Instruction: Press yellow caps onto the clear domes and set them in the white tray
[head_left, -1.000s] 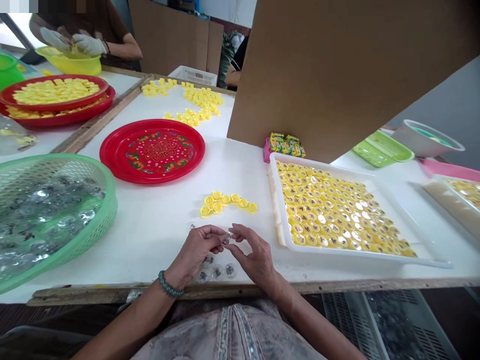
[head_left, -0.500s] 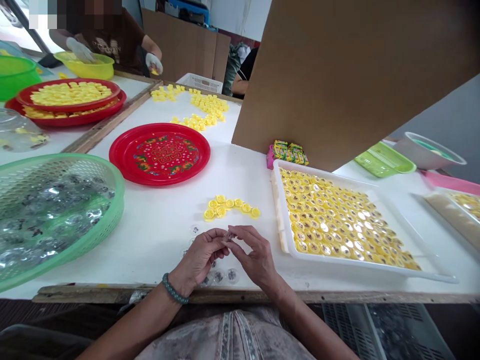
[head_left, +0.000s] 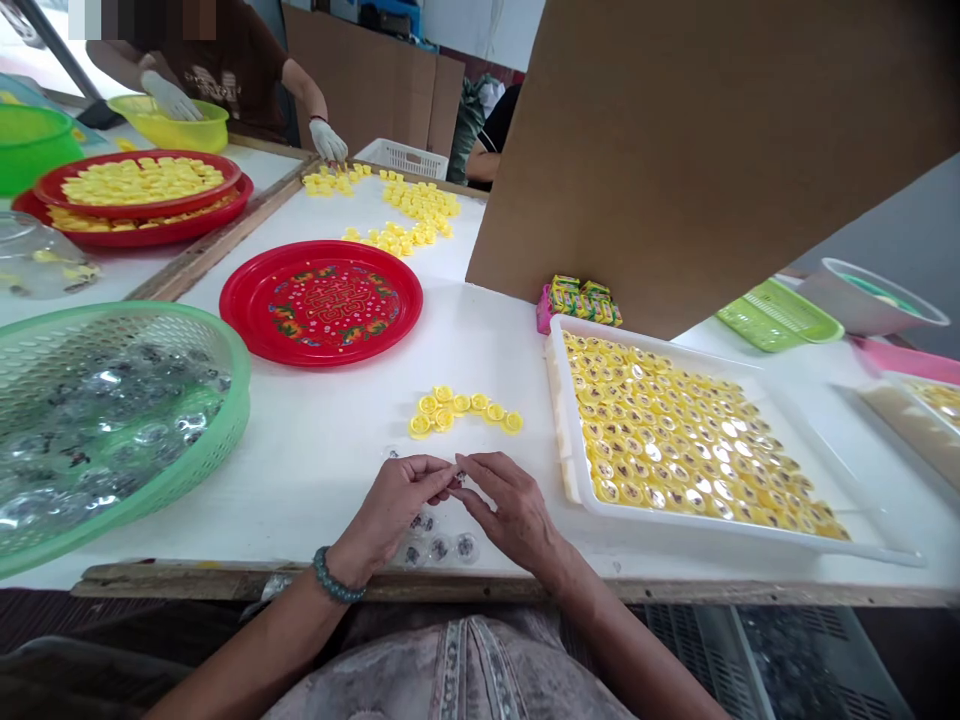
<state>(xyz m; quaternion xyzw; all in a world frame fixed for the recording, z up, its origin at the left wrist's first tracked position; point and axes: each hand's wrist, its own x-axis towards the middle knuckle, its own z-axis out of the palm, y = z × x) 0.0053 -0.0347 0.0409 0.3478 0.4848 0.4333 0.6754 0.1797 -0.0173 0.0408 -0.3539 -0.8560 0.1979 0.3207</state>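
My left hand (head_left: 397, 505) and my right hand (head_left: 510, 505) meet above the near part of the white table, fingertips pinched together. Between them is a small clear plastic disc with a dark print (head_left: 459, 480), mostly covered by the fingers. Under and beside my left hand lie several more clear printed discs (head_left: 439, 548). Beyond the hands sits a loose group of small yellow plastic cups (head_left: 444, 394). To the right, a white tray (head_left: 561, 420) holds rows of yellow cups topped with printed discs (head_left: 660, 430).
A green mesh basket (head_left: 244, 400) of clear discs stands left. Behind it are a red tray (head_left: 240, 330) and stacked red trays of yellow pieces (head_left: 142, 185). A leaning cardboard sheet (head_left: 637, 150) rises behind the white tray. Across the table, a co-worker's gloved hand (head_left: 328, 140) touches yellow cups.
My hands stay together at the same spot, their fingers slightly shifted around the disc. The co-worker's gloved hand has come down onto the far yellow cups.
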